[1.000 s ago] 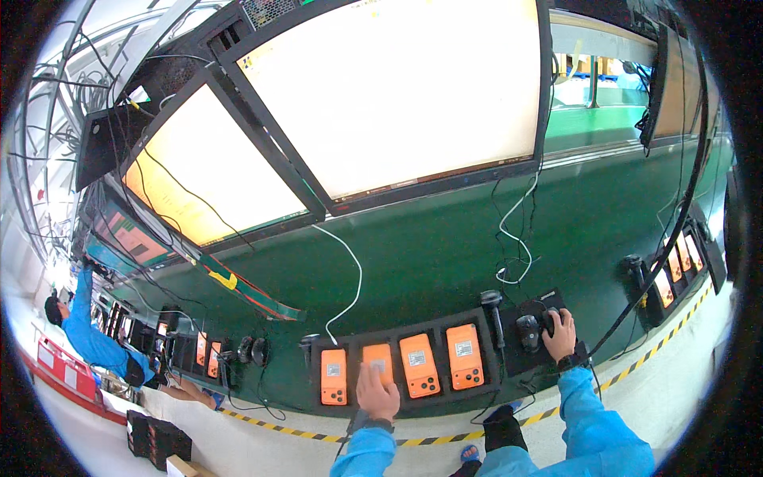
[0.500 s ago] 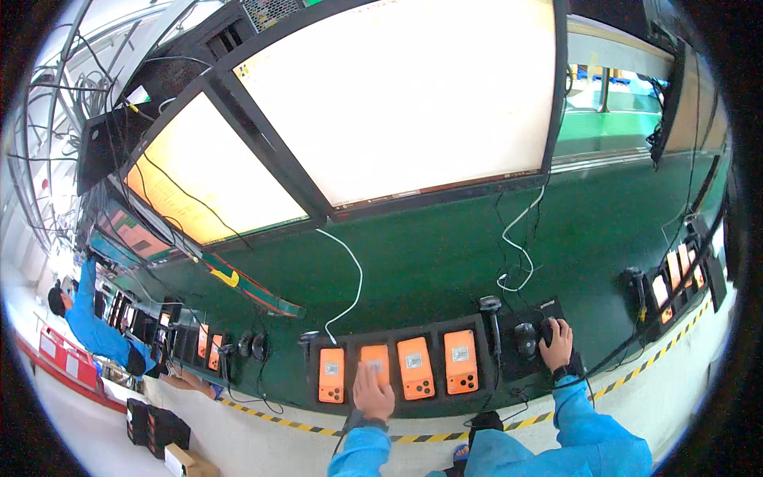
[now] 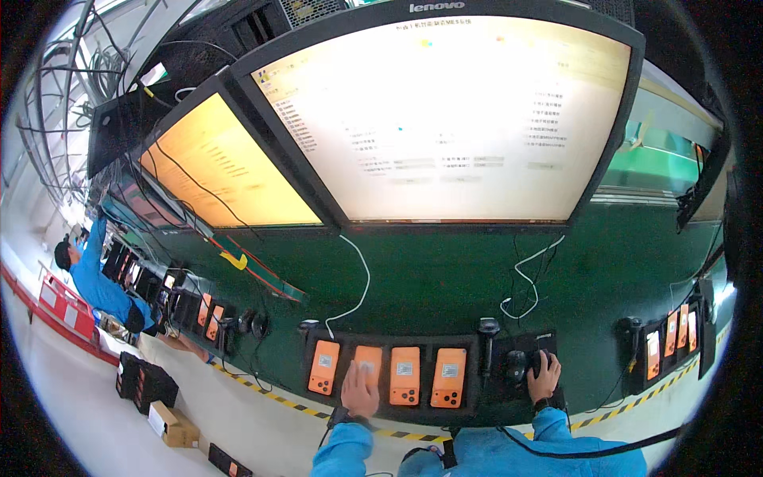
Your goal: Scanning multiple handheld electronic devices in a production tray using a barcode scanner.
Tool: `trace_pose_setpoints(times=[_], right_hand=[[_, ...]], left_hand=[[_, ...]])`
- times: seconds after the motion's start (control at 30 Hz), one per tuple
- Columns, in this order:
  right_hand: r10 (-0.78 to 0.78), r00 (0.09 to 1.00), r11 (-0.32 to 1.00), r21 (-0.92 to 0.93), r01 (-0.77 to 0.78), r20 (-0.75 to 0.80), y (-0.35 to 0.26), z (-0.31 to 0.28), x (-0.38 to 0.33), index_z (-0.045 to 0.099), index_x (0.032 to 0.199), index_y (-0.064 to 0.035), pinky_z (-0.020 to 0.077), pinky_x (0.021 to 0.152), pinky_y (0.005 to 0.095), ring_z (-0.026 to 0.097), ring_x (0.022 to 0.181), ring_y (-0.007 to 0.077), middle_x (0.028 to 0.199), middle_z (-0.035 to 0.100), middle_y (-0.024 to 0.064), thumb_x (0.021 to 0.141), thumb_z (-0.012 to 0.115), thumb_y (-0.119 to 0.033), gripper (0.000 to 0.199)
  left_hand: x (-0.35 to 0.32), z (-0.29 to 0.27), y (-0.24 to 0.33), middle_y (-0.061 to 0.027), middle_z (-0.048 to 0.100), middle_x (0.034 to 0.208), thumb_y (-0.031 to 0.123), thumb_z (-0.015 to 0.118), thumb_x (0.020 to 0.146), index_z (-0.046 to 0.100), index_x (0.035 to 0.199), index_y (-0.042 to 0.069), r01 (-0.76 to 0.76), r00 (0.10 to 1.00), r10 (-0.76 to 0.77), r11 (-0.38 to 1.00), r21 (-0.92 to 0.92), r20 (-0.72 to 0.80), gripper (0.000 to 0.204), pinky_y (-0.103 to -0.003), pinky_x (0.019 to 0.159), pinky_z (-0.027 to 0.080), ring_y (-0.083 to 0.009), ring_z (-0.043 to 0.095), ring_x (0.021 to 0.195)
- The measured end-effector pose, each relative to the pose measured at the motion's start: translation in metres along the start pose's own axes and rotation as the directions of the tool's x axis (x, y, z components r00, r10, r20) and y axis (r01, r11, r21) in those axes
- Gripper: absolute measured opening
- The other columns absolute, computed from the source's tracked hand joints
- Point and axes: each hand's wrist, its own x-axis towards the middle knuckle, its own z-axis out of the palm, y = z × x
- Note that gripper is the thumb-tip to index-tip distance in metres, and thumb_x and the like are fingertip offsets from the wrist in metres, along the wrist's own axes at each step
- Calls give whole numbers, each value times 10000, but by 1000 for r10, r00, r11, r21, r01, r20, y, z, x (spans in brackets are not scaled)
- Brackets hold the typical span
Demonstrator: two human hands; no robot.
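My left hand (image 3: pixel 360 393) lies with fingers stretched out over the lower part of an orange smartphone (image 3: pixel 368 355), second from the left in a black tray (image 3: pixel 424 374). Its fingers hide part of the phone's back. Beside it in the tray are a leftmost orange phone (image 3: pixel 323 366), a third phone (image 3: pixel 404 375) and a rightmost phone (image 3: pixel 449 377), all lying camera side up with a pale label. To the right of the tray, my right hand (image 3: pixel 544 380) is curved over a black computer mouse (image 3: pixel 543 362) on a dark mat.
Barcode scanners (image 3: pixel 489 342) stand around the tray. Behind it rise a large lit monitor (image 3: pixel 445 119) and a smaller one (image 3: pixel 230 167). White cables (image 3: pixel 367 274) trail over the green bench (image 3: pixel 429 274). Another phone tray (image 3: pixel 668 342) stands right. A co-worker (image 3: pixel 99 274) is far left.
The view has shifted, showing more of the large monitor, whose screen now displays text and fields. My left hand stays at the second phone, my right hand on the mouse.
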Motion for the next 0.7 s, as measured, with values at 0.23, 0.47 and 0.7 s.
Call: trace_pose_setpoints(times=[0.23,0.47,0.7], right_hand=[[69,997,998,9,-69,34,6,5,0,512,1377,-122,369,1094,534,433,1267,440,1393,452,224,751,754,-158,672],[62,998,997,52,-63,28,3,4,0,515,1372,-120,369,1095,531,429,1271,437,1398,449,218,745,749,-151,669],[58,998,997,47,-58,20,1,1,2,509,1376,-128,374,1096,523,439,1262,438,1394,456,212,735,754,-165,687]], left_hand=[[0,-3,2,-215,459,1511,217,583,867,554,1391,82,39,998,-38,999,-24,51,542,-491,1110,390,-417,481,1339],[-1,-3,-1,-173,408,1565,235,554,926,526,1422,81,61,994,-58,998,-26,96,520,-469,1149,352,-373,426,1402],[-2,-1,-2,-177,402,1569,240,560,910,530,1423,80,65,995,-60,996,-57,85,539,-467,1145,355,-380,431,1398]])
